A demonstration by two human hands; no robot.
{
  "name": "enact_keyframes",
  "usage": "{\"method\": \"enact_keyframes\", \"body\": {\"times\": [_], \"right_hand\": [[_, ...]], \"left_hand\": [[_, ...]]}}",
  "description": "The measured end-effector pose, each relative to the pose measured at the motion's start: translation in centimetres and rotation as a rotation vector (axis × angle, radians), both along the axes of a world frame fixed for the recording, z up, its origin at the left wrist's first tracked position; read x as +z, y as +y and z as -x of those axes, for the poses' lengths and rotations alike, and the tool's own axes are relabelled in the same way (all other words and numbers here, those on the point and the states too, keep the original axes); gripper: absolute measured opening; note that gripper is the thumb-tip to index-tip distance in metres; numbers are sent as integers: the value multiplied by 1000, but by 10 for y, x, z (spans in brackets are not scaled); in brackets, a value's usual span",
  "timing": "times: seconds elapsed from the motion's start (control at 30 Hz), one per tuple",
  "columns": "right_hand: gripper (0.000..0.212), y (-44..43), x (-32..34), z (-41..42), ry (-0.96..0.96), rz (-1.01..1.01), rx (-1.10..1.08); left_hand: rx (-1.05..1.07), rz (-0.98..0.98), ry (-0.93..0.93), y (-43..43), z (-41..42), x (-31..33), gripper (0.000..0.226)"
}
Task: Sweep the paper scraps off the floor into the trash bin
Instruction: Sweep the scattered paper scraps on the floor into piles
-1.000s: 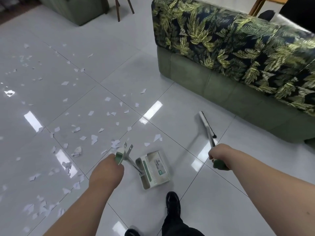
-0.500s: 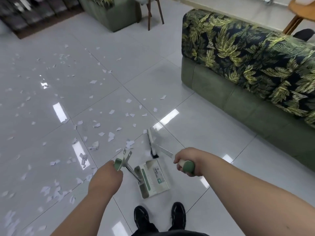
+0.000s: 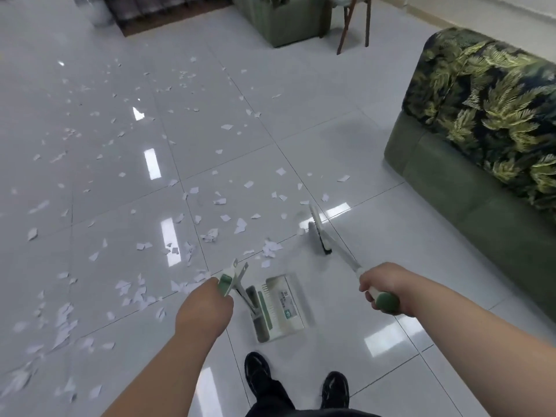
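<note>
White paper scraps (image 3: pixel 210 234) lie scattered over the glossy grey tile floor, thickest at the left and just ahead of me. My left hand (image 3: pixel 204 308) grips the green handle of a white and green dustpan (image 3: pixel 278 308), which rests on the floor in front of my feet. My right hand (image 3: pixel 382 288) is closed on the green grip of a broom (image 3: pixel 319 231). The broom's head touches the floor ahead of the dustpan, next to a few scraps. No trash bin is in view.
A leaf-patterned sofa with a green base (image 3: pixel 469 164) fills the right side. A green armchair (image 3: pixel 282 19) and wooden chair legs (image 3: pixel 353 24) stand at the back. My two black shoes (image 3: pixel 258 374) are at the bottom edge.
The view has swung left, so the sofa sits farther right. The broom head swept left toward the dustpan, then moved forward and right again. The dustpan stayed in place.
</note>
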State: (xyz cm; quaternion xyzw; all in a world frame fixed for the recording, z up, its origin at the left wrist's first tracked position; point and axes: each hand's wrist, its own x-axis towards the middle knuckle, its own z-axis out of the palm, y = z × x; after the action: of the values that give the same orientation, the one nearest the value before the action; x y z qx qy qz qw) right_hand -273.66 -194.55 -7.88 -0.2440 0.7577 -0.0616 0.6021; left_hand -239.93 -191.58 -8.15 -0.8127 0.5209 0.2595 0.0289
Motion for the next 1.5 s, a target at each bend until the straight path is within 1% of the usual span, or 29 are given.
{"method": "enact_keyframes", "body": {"times": [0.1,0.2,0.23,0.37,0.47,0.6,0.67,0.77,0.9,1.0,1.13,1.3,1.5], "right_hand": [[9,-21,-20,-21,100,-13,45],[17,-39,-40,-49,176,-66,77],[19,-44,-46,-62,190,-87,93],[14,-56,-58,-137,179,-151,191],[18,-57,-59,-202,122,-167,223],[25,-66,-55,-293,-14,-180,239],[26,-75,-48,-330,-83,-176,243],[18,-90,-31,-376,-183,-177,229],[23,-110,-18,-413,-267,-166,230],[20,-117,-10,-418,-266,-152,269],[16,-124,1,-399,-207,-111,304],[12,-142,7,-344,-93,-45,291],[9,-180,7,-254,48,-5,225]], "left_hand": [[37,-29,6,-5,-37,-8,7],[73,-44,6,-10,-75,-17,5],[84,-50,7,-12,-87,-19,6],[127,-66,29,-18,-136,-32,9],[152,-80,44,-21,-168,-36,10],[207,-86,53,-21,-212,-35,14],[237,-82,53,-17,-231,-34,12],[292,-73,51,-10,-254,-31,10],[353,-48,44,-4,-276,-27,11],[368,-31,40,-7,-283,-24,12],[362,-29,51,-20,-278,-19,11],[306,-22,65,-55,-256,-17,11],[187,-15,44,-121,-211,-9,10]]}}
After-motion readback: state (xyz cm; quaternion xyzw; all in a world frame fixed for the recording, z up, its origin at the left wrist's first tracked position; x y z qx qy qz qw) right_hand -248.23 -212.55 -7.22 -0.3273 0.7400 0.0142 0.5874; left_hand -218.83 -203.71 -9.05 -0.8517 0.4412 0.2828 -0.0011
